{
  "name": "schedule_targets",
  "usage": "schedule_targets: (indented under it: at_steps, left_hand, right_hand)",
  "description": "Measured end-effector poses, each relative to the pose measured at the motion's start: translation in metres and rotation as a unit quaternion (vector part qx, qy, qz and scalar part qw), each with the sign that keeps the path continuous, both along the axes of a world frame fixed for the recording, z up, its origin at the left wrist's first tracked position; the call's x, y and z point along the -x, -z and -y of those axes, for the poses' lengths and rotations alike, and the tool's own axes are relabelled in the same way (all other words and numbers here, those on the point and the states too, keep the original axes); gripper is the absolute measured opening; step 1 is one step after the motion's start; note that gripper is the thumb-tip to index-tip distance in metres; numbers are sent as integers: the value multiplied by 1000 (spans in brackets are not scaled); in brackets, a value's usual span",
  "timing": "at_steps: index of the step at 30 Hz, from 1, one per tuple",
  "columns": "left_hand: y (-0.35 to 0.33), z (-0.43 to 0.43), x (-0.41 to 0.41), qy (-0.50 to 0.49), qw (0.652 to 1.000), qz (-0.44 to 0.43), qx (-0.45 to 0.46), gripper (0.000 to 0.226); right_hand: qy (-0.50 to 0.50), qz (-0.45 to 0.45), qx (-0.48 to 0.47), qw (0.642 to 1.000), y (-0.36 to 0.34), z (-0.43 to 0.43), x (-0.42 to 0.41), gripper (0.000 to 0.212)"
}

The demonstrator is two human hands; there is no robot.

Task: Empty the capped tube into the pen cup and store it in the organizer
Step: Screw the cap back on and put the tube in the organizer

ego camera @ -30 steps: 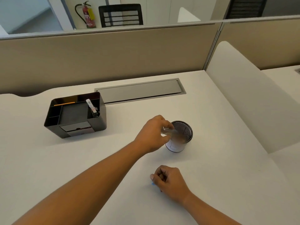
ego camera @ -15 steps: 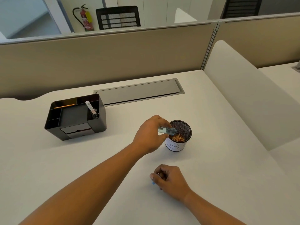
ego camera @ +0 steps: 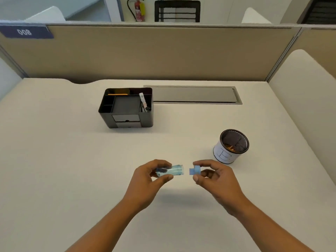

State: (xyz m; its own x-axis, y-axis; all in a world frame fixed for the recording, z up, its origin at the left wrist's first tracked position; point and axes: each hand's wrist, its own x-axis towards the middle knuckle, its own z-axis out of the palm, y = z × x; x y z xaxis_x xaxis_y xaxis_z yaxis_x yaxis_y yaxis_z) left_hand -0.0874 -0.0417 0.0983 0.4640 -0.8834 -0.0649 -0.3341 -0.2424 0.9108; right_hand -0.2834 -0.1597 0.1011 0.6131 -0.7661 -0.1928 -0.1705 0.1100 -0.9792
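Pale bench [ego camera: 72, 170] is carrying the pen cup [ego camera: 231, 146], and just left of it the left hand [ego camera: 145, 180] grip is pinching the light, slick clear tube [ego camera: 171, 170] mid-barrel, open mouth facing the cap [ego camera: 195, 170] pinched in the right hand [ego camera: 216, 179], organizer [ego camera: 127, 108] lying farther left.

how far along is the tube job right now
Emptying looks done: orange bits lie in the pen cup, and the tube looks empty. In hand: the left hand holds the tube sideways, the right hand holds its blue cap just off the mouth. Left: capping, then storing it in the organizer.
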Motion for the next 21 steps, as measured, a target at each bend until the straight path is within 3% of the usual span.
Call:
schedule_targets:
  at_steps: [6,21]
  left_hand:
    - [7,-40,-1,-34,999,-25,18,25]
    - [4,-62,-16,-36,999,-26,13,27]
  right_hand:
    - [-69,-29,29,997,-6,-23,-17,35]
    - [-93,-35,67,993,-14,-40,-32,34]
